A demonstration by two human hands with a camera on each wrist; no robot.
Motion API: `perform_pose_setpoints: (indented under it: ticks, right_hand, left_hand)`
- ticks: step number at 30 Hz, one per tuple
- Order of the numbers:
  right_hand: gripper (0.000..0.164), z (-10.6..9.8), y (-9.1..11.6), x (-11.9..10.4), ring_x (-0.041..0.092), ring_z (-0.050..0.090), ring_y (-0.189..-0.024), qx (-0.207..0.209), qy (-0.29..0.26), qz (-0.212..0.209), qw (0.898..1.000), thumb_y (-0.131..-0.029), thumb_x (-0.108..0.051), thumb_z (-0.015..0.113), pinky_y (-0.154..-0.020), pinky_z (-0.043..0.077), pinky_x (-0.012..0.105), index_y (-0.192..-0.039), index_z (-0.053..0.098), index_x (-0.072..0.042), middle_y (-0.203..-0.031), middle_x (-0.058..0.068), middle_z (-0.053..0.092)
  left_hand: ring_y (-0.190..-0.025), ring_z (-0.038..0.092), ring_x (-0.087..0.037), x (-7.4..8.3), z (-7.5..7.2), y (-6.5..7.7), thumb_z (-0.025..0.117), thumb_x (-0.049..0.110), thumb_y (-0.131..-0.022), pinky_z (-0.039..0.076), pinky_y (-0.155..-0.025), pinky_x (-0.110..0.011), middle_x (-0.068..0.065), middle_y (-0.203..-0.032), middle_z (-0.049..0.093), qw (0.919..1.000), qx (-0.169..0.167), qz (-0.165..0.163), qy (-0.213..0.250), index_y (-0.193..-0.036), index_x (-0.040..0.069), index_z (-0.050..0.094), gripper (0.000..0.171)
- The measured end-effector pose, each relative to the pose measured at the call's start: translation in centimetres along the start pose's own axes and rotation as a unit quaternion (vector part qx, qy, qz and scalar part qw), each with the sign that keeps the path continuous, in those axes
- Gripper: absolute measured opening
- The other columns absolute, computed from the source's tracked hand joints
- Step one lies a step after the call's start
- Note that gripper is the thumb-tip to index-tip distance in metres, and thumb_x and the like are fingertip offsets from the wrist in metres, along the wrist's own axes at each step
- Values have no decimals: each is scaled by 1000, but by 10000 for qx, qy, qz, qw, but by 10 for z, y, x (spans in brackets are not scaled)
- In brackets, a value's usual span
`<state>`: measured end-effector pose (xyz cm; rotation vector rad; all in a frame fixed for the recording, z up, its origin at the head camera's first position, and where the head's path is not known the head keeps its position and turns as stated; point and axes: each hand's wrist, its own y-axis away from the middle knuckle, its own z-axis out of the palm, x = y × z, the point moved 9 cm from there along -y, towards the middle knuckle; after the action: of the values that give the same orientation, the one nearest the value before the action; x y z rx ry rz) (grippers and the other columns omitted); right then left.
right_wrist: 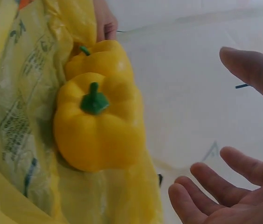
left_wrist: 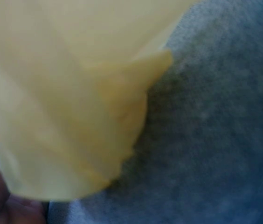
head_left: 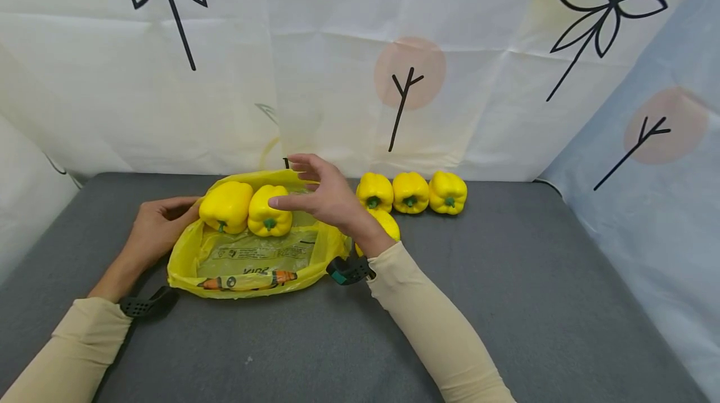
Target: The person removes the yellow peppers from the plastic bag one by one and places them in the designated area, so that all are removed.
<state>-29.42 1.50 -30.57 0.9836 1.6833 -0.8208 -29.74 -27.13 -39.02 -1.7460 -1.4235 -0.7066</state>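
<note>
Fingers (head_left: 174, 204) of your left hand (head_left: 154, 231) seem to pinch the rim of the bag (head_left: 329, 247), though the left wrist view is blurred; a hard tug there could tip the two peppers (head_left: 225, 206) sitting inside at its far side. Your right hand (head_left: 329, 194) is released, fingers spread, near the right one. If you withdraw carelessly, its strap (head_left: 345, 270) could snag the thin rim, or your forearm could roll the half-hidden pepper (head_left: 387, 223) before the row of three (head_left: 410, 192).

Blurred yellow bag (left_wrist: 61, 102), hand (left_wrist: 1, 210), grey surface (left_wrist: 220, 126)
</note>
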Motion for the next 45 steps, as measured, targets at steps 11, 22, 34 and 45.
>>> perform_pose_setpoints:
  ticks: [11,22,34,45]
  right_hand:
    - [90,13,-8,28,25,36,-145,307,141,354,9988,-83,-27,87,-109,43,44,-158,38,-21,-158,5,38]
    - [96,25,-13,48,24,32,-147,143,139,549,9983,-84,-29,87,-111,41,45,-161,30,-21,-163,-1,31]
    - [103,33,-13,62,23,34,-146,43,128,683,9976,-82,-32,88,-113,39,43,-163,25,-25,-163,-4,30]
    - [89,37,-13,63,18,49,-130,-50,273,629,9976,-86,-31,84,-100,48,34,-159,35,-21,-154,-1,42]
  left_hand:
    - [-90,59,11,-1,0,0,64,30,-103,52,-71,-11,34,-105,57,10000,11,-70,-37,-135,-3,64,46]
    - [-90,60,11,1,0,-1,64,29,-103,52,-72,-10,33,-103,59,10000,37,46,-26,-133,-3,65,45]
    - [-90,59,12,0,0,-1,64,34,-102,52,-71,-11,29,-105,59,10000,0,-77,-53,-135,-2,64,49]
    - [-90,59,12,0,0,0,65,32,-102,52,-71,-11,32,-106,58,10000,10,-46,-82,-134,-3,65,47]
